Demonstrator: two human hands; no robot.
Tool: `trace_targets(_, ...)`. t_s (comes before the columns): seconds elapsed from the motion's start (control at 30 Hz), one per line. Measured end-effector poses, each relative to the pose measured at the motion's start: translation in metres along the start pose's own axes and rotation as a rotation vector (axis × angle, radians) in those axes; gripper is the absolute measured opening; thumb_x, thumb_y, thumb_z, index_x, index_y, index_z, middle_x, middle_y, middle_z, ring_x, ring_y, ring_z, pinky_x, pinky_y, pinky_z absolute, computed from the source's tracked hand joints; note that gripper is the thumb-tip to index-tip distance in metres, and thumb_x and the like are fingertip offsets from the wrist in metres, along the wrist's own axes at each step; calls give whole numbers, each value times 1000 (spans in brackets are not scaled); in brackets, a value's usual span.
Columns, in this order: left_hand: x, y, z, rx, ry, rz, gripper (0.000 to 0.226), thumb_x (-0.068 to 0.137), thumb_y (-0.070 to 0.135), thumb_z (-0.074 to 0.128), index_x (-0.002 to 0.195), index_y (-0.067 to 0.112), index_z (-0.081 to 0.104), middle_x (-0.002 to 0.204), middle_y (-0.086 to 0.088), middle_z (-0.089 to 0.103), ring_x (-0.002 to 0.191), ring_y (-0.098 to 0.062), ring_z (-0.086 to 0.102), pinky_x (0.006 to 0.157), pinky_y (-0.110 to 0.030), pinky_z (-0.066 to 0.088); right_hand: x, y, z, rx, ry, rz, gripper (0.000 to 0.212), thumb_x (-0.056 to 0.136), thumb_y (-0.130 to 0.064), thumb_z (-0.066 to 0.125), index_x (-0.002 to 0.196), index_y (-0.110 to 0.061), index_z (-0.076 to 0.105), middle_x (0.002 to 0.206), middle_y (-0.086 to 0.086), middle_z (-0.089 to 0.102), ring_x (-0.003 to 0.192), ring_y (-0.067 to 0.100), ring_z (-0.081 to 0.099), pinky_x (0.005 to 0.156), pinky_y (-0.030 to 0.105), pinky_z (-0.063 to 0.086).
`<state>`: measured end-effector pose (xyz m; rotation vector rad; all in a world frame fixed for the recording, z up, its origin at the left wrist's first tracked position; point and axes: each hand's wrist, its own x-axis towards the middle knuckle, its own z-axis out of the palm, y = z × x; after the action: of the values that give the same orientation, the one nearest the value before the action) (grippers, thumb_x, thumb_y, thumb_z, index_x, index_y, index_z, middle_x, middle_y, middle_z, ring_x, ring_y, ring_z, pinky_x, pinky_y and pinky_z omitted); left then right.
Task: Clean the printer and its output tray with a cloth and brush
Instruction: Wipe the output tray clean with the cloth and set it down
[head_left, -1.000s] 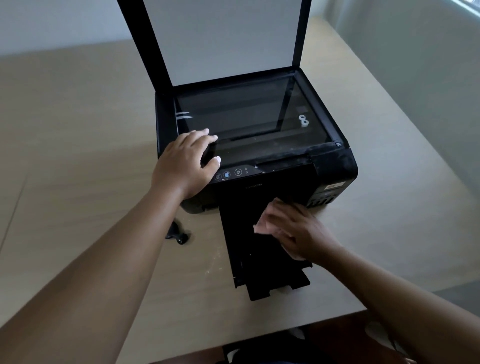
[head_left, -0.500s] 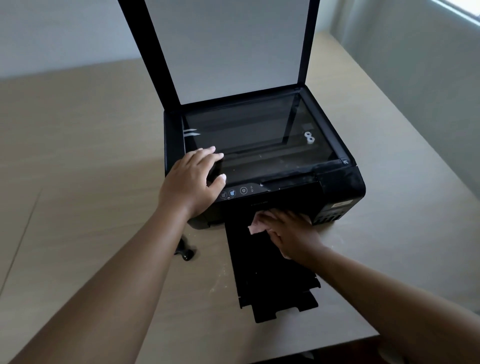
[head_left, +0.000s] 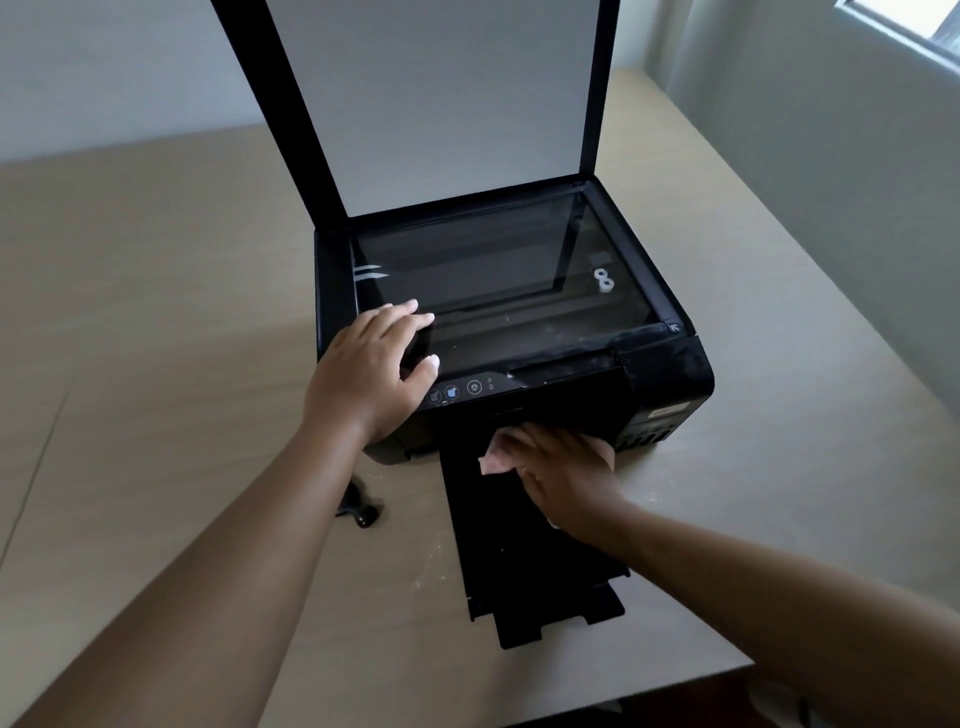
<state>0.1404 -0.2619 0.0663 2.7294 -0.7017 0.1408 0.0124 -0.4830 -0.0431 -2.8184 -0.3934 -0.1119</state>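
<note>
**A:** Where's the printer (head_left: 670, 364)?
**B:** On the beige counter (head_left: 156, 312), with its lid (head_left: 441, 104) raised upright and the scanner glass (head_left: 493, 280) exposed.
**A:** And the left hand (head_left: 371, 374)?
**B:** It lies flat on the front left corner of the glass, fingers (head_left: 410, 325) straight, grasping nothing.
**A:** The right hand (head_left: 563, 478)?
**B:** Its fingers are spread flat, pressing a pink cloth (head_left: 493, 460) onto the output tray (head_left: 519, 561), right where the tray leaves the printer's front.
**A:** Anything else?
**B:** A small black object (head_left: 358, 506) sits on the counter left of the tray, partly hidden by the left forearm.

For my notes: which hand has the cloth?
The right hand, pressing the pink cloth onto the output tray; the left hand rests bare on the printer.
</note>
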Motion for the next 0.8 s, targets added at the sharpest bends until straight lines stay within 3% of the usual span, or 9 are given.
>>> trace_targets(0.1,-1,1,0,0,0,1,50,89,47,43,137,32,47,150,12,40,139,-12,31,113,-37,28,-1,-25,13,22,49,58,40,85,-23,49,124,-30,53,135,-5,49,121,25,53,96,38,45)
trace_targets(0.23,-1,0,1,-4,-4,-5,52,88,48,41,137,32,47,150,12,40,140,-12,31,114,-37,28,-8,-35,12,160,-173,-457,24,97,-24,45,117,-27,57,146,3,40,140,24,35,115,40,32)
trace_targets(0.3,-1,0,1,-8,-6,-5,52,88,48,41,137,33,47,151,13,39,140,-12,30,114,-37,27,-27,-15,8,81,-217,-597,30,99,-31,47,128,-30,55,155,3,35,146,23,28,118,41,29)
trace_targets(0.43,-1,0,1,-12,1,-6,50,89,46,43,137,33,47,150,13,40,140,-11,29,114,-37,27,-48,28,1,17,-109,-355,38,100,-38,45,138,-33,49,158,-1,32,148,20,25,107,50,41)
trace_targets(0.5,0,0,1,-8,-1,-3,49,90,45,44,137,33,46,150,13,39,140,-11,29,114,-37,27,-41,13,-4,65,28,-161,35,99,-34,45,132,-30,54,152,0,42,144,20,34,103,49,44)
trace_targets(0.57,0,0,1,-4,-2,1,48,91,45,45,137,32,46,151,12,39,140,-12,29,114,-38,27,-31,-12,1,59,150,-88,30,93,-27,49,121,-26,61,139,4,54,131,23,47,89,45,52)
trace_targets(0.6,0,0,1,-3,-1,3,48,91,45,45,137,32,46,151,12,39,140,-12,30,114,-38,27,-28,-22,6,57,146,-132,29,92,-24,51,119,-25,62,137,6,55,128,25,49,87,44,52)
trace_targets(0.73,0,-1,1,-1,-3,11,50,90,45,44,138,31,46,151,11,39,140,-12,29,114,-38,27,-52,-2,11,33,-58,-497,33,98,-28,49,128,-26,60,151,7,44,142,28,37,110,48,40)
trace_targets(0.8,0,-1,2,1,-1,11,49,91,44,45,138,31,46,151,11,39,140,-13,29,115,-39,27,-71,25,0,9,-149,-533,37,98,-30,48,133,-28,55,156,5,37,145,29,31,107,49,43)
